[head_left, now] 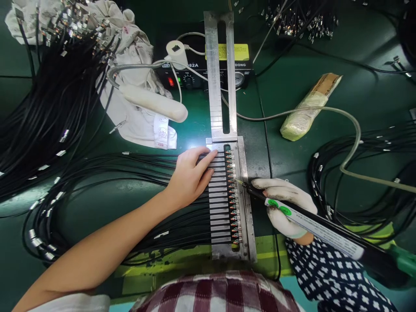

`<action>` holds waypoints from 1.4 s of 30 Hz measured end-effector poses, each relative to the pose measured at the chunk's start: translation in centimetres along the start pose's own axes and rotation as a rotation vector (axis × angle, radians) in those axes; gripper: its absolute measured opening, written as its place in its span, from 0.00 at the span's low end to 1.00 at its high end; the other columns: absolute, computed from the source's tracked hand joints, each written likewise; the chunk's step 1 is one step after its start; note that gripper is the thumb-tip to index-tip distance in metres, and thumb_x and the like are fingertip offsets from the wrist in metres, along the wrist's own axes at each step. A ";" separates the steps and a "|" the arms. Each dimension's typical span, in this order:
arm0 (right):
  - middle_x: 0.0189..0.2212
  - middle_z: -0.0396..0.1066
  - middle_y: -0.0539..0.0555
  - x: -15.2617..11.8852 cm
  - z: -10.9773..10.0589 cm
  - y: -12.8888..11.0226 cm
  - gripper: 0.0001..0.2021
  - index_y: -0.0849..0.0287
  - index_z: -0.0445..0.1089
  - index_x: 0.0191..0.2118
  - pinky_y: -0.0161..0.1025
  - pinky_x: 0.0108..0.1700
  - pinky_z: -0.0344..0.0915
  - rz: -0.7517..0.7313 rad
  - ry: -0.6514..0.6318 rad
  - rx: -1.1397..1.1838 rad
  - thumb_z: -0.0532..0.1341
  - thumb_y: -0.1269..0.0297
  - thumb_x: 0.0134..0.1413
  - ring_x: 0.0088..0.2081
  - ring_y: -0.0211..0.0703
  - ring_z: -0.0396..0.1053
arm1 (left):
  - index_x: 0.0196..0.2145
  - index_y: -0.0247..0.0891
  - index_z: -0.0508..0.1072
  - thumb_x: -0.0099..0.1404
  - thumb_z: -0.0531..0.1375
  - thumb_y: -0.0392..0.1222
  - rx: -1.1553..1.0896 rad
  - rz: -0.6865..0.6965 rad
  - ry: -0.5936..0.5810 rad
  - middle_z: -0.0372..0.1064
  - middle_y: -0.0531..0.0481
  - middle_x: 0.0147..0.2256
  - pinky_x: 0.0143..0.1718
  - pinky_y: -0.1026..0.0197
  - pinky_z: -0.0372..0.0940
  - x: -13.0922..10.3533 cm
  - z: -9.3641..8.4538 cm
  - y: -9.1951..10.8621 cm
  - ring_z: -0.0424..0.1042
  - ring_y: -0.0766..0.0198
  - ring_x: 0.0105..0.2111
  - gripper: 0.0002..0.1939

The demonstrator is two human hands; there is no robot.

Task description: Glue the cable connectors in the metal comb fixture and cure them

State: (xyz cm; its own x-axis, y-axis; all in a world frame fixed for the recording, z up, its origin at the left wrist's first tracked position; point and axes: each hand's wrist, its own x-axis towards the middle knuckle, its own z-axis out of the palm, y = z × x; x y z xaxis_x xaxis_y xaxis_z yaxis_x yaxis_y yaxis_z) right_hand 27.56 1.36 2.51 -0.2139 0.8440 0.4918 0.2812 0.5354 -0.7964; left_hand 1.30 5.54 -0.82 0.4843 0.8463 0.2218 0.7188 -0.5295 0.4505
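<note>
My bare left hand [188, 177] lies with fingers outstretched over the upper part of a slotted metal jig [218, 252], its fingertips touching the cables there. Black cables [191, 227] run in from the left, side by side through the jig's slots. Their small metal connectors [234, 212] line up in a column along the jig's right side. In a white glove, my right hand [289, 206] is closed around a black dispensing syringe [325, 236] with a white label and green stickers. The syringe's thin needle tip points left, at a connector near the column's middle.
A bundle of black cables [65, 65] and a white cloth [136, 125] lie at upper left. Behind the jig stands a black control box [201, 80]. A white gooseneck lamp [152, 102] lights the jig. A wrapped block [305, 110] and coiled cables [318, 173] are at right.
</note>
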 end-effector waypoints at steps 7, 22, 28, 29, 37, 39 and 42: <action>0.38 0.80 0.61 -0.4 0.2 -0.2 0.10 0.57 0.74 0.40 0.44 0.36 0.78 -0.008 -0.064 -0.017 0.65 0.71 0.50 0.37 0.52 0.80 | 0.63 0.38 0.61 0.72 0.52 0.38 -0.003 0.023 0.013 0.62 0.36 0.55 0.56 0.45 0.59 0.0 0.1 -0.1 0.63 0.49 0.56 0.22; 0.39 0.80 0.61 -0.7 0.4 0.4 0.09 0.58 0.73 0.41 0.44 0.38 0.78 0.008 -0.077 0.008 0.65 0.69 0.51 0.39 0.51 0.80 | 0.62 0.38 0.62 0.72 0.52 0.37 0.003 0.031 0.013 0.63 0.36 0.55 0.55 0.45 0.59 0.0 -0.1 -0.1 0.63 0.49 0.55 0.22; 0.37 0.80 0.62 -0.5 0.3 0.2 0.09 0.58 0.73 0.39 0.44 0.35 0.77 0.001 -0.080 0.028 0.65 0.70 0.50 0.36 0.51 0.80 | 0.63 0.39 0.61 0.72 0.51 0.38 0.002 0.031 0.016 0.63 0.37 0.55 0.55 0.45 0.59 0.1 -0.1 -0.1 0.63 0.49 0.56 0.22; 0.37 0.80 0.62 -0.5 0.3 0.2 0.09 0.58 0.73 0.40 0.44 0.35 0.77 -0.001 -0.082 0.029 0.65 0.71 0.50 0.36 0.51 0.80 | 0.63 0.39 0.61 0.72 0.51 0.38 0.003 0.030 0.016 0.63 0.37 0.55 0.55 0.45 0.59 0.1 0.0 -0.1 0.63 0.49 0.56 0.22; 0.37 0.80 0.60 -0.8 0.2 0.2 0.09 0.58 0.73 0.40 0.44 0.37 0.77 0.003 -0.080 0.029 0.64 0.71 0.50 0.37 0.50 0.80 | 0.62 0.38 0.62 0.73 0.51 0.38 0.011 0.015 0.014 0.62 0.37 0.55 0.55 0.46 0.60 0.0 0.1 0.0 0.63 0.49 0.56 0.21; 0.38 0.80 0.60 -0.8 0.2 0.2 0.08 0.58 0.73 0.40 0.44 0.37 0.77 0.008 -0.077 0.021 0.64 0.71 0.51 0.37 0.50 0.80 | 0.62 0.38 0.62 0.73 0.51 0.38 0.008 0.012 0.013 0.62 0.37 0.55 0.55 0.46 0.60 0.0 0.1 0.0 0.63 0.49 0.56 0.22; 0.38 0.80 0.60 -0.8 0.2 0.2 0.08 0.58 0.73 0.39 0.43 0.37 0.77 0.016 -0.072 0.025 0.64 0.71 0.51 0.37 0.50 0.80 | 0.63 0.39 0.61 0.73 0.51 0.38 0.011 0.012 0.014 0.62 0.37 0.55 0.55 0.45 0.60 0.0 0.1 0.0 0.63 0.49 0.55 0.22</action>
State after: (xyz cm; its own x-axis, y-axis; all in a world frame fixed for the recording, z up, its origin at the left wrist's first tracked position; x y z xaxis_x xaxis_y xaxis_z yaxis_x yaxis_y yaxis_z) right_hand 27.60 0.81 1.86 -0.2766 0.8475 0.4530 0.2620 0.5200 -0.8129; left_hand 1.37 5.50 -0.90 0.4862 0.8404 0.2395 0.7181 -0.5404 0.4385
